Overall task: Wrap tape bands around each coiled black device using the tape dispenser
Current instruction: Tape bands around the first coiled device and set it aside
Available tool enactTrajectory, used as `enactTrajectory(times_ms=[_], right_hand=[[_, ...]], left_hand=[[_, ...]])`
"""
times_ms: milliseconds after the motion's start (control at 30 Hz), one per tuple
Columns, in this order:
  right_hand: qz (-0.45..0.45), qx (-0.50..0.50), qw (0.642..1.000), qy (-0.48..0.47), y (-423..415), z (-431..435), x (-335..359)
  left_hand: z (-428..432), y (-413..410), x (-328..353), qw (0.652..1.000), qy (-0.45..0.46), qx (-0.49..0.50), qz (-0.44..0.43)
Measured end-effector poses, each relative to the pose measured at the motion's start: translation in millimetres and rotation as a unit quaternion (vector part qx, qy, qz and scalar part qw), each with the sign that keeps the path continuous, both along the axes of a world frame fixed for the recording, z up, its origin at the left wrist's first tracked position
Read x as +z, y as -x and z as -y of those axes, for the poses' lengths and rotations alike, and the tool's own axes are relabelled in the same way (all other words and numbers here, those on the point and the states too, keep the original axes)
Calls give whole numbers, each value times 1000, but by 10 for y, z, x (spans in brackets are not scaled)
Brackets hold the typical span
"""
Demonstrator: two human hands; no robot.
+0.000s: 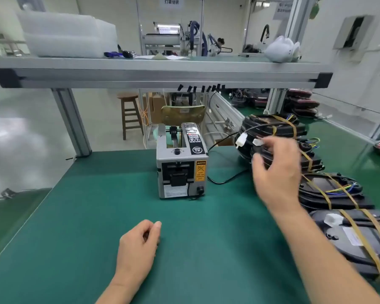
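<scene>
Seen from the head camera, the grey box-shaped tape dispenser (181,163) stands upright in the middle of the green-matted surface (75,216). Its outlet faces the person and its black power cable (225,182) loops off to the right. The left hand (138,240) rests on the mat near the front edge, fingers loosely curled and holding nothing. The right hand (274,170) reaches to a stack of flat black coiled devices (272,128) just right of the dispenser. It is blurred, so I cannot tell whether its fingers grip the stack or only touch it. Two white plastic connectors (241,140) hang on thin wires at the stack's near face. Other black devices crossed by amber tape bands (331,191) lie in a row along the right edge. The step looks like fetching a device. It would go best to take it by the rim, keep the loose leads against its body and clear of the cable, and lay it flat before the outlet, leaving the left hand free to draw tape.
</scene>
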State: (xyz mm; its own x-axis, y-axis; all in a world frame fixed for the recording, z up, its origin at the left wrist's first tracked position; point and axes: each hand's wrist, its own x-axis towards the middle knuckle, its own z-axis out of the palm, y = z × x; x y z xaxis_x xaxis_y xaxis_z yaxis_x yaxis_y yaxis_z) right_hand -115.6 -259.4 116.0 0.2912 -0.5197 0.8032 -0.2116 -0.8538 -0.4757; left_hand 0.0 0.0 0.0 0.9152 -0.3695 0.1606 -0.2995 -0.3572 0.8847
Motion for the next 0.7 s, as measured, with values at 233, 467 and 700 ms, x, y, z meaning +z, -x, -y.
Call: enactTrajectory(times_ms=[233,467,700], right_hand=[[-218,-140,966,-6,-304,558,361],[-318,-205,926,-5,-489,819,409],[-334,-192,923,-4,-532,829,461]], left_hand=[[-18,-6,-30,1000,9,-5,3],[-25,10,-17,1000,13,-7,11],[-18,10,-6,1000,9,-3,23]])
